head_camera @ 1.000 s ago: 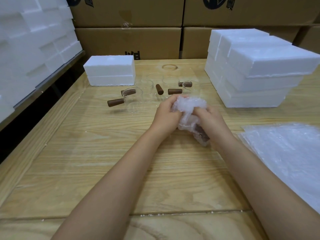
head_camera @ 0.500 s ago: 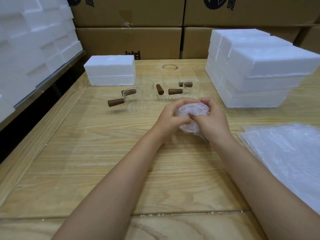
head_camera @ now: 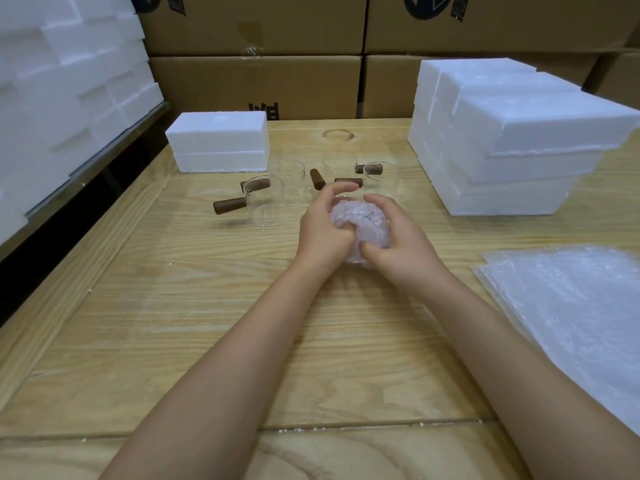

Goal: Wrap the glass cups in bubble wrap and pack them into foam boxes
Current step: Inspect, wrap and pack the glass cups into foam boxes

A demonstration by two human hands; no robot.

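Bubble-wrapped cup [head_camera: 360,220]; grips of left hand [head_camera: 323,232] and right hand [head_camera: 403,242] clamped round it.

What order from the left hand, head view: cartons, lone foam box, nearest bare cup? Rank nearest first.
1. Bare cup, just left of the left hand.
2. Lone foam box, back left.
3. Cartons, at the back.

Cardboard boxes [head_camera: 256,81] — dark print, cut off, unreadable.
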